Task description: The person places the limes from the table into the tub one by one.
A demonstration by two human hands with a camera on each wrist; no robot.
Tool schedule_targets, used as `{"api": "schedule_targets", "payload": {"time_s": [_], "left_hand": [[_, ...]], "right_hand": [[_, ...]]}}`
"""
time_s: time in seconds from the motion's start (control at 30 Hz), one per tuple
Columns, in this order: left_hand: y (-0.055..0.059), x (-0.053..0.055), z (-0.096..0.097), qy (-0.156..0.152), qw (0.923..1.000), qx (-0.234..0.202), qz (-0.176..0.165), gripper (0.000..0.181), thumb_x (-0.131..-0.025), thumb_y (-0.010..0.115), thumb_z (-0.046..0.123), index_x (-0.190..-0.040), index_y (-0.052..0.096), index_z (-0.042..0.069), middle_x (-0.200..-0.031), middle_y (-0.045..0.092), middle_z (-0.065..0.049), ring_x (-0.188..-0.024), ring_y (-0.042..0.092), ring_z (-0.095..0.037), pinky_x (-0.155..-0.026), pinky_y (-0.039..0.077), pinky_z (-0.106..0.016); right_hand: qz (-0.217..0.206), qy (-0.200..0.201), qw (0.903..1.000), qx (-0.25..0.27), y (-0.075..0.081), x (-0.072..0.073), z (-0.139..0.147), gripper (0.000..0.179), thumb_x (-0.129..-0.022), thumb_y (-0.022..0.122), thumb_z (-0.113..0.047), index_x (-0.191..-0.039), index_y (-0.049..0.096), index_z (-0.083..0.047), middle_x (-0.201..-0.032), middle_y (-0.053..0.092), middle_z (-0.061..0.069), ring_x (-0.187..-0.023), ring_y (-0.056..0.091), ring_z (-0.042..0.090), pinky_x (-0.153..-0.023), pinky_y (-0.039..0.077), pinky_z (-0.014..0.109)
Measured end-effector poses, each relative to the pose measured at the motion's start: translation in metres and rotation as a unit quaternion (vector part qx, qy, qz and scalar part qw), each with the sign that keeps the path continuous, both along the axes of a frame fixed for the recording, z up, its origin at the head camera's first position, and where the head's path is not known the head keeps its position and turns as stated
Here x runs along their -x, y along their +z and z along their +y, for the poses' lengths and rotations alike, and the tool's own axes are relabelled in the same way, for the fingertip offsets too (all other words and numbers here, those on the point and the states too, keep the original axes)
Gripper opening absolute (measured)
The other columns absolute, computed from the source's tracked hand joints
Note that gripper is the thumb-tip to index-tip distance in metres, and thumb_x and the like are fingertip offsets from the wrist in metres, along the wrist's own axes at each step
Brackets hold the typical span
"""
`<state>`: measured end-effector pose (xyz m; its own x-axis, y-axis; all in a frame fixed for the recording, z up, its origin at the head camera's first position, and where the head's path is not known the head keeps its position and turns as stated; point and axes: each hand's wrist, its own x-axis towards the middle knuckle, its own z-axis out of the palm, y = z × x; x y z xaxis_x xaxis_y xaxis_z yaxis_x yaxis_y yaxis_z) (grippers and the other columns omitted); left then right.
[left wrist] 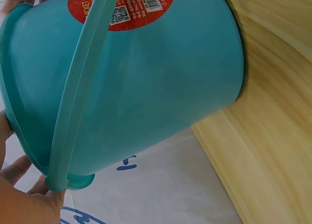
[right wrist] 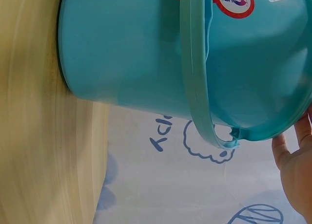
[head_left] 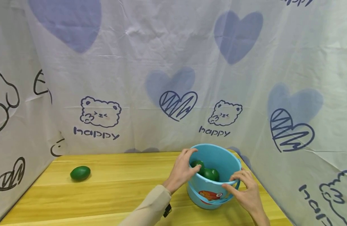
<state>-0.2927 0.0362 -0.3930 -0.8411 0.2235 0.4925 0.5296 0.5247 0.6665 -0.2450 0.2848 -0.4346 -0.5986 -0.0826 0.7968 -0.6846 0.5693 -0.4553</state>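
Observation:
A light blue plastic bucket (head_left: 227, 161) with a red label stands upright at the right of the table. My left hand (head_left: 181, 170) grips its left rim, the thumb reaching over the edge. On the right side, my right hand (head_left: 246, 189) holds the rim between thumb and fingers. Inside the bucket lie dark green, smooth, oval fruits (head_left: 209, 174), partly hidden by the near rim. The bucket's handle (left wrist: 80, 87) hangs down over its near wall in the left wrist view. Another green oval fruit (head_left: 80, 173) lies alone at the table's far left.
The yellow wood-grain table (head_left: 105, 194) reaches back to a white curtain (head_left: 139, 103) printed with hearts and bears. More of this cloth hangs along the left and right sides. The bucket stands close to the table's right edge.

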Motion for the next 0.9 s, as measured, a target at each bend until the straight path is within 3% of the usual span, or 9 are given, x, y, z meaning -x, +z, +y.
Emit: {"api": "schedule_targets", "payload": {"time_s": [0.2, 0.4, 0.53, 0.67, 0.9], "left_hand": [[-0.003, 0.001, 0.000, 0.002, 1.0000, -0.002, 0.006, 0.046, -0.087, 0.073, 0.020, -0.129, 0.059, 0.010, -0.125, 0.058, -0.013, -0.111, 0.058, -0.026, -0.094, 0.052, -0.043], [-0.002, 0.001, 0.000, -0.001, 0.9999, 0.000, 0.011, 0.041, -0.087, 0.073, 0.019, -0.125, 0.061, 0.010, -0.122, 0.058, -0.012, -0.108, 0.058, -0.026, -0.091, 0.052, -0.041], [-0.002, 0.001, 0.000, -0.003, 0.9998, 0.005, 0.018, 0.039, -0.088, 0.071, 0.020, -0.124, 0.061, 0.011, -0.122, 0.059, -0.011, -0.107, 0.058, -0.024, -0.090, 0.052, -0.039], [-0.005, -0.002, -0.002, -0.003, 0.9995, 0.009, 0.029, 0.037, -0.091, 0.069, 0.021, -0.125, 0.061, 0.010, -0.124, 0.058, -0.010, -0.108, 0.058, -0.022, -0.091, 0.052, -0.038], [-0.006, -0.006, -0.010, -0.008, 0.9990, 0.014, 0.042, 0.036, -0.094, 0.066, 0.025, -0.127, 0.061, 0.012, -0.126, 0.057, -0.008, -0.111, 0.059, -0.023, -0.093, 0.053, -0.038]], "right_hand": [[-0.004, 0.004, 1.0000, 0.000, 0.000, 0.000, 0.001, 0.035, -0.057, 0.092, 0.000, -0.079, 0.066, -0.010, -0.085, 0.061, -0.003, -0.095, 0.048, 0.006, -0.112, 0.028, 0.020], [-0.005, -0.002, 1.0000, 0.006, 0.003, 0.000, -0.001, 0.038, -0.055, 0.090, 0.007, -0.079, 0.066, -0.011, -0.084, 0.061, 0.002, -0.095, 0.048, 0.009, -0.111, 0.027, 0.019], [-0.002, 0.000, 1.0000, 0.006, 0.014, -0.009, -0.008, 0.037, -0.055, 0.089, 0.010, -0.078, 0.065, -0.007, -0.082, 0.061, 0.007, -0.092, 0.048, 0.011, -0.110, 0.028, 0.018], [0.004, 0.002, 1.0000, 0.001, 0.024, -0.019, -0.015, 0.037, -0.055, 0.088, 0.010, -0.077, 0.065, -0.007, -0.082, 0.061, 0.008, -0.090, 0.048, 0.011, -0.101, 0.032, 0.014], [0.000, 0.002, 1.0000, 0.006, 0.025, -0.021, -0.015, 0.039, -0.055, 0.088, 0.010, -0.078, 0.064, -0.011, -0.081, 0.061, 0.008, -0.090, 0.049, 0.011, -0.113, 0.027, 0.019]]}}
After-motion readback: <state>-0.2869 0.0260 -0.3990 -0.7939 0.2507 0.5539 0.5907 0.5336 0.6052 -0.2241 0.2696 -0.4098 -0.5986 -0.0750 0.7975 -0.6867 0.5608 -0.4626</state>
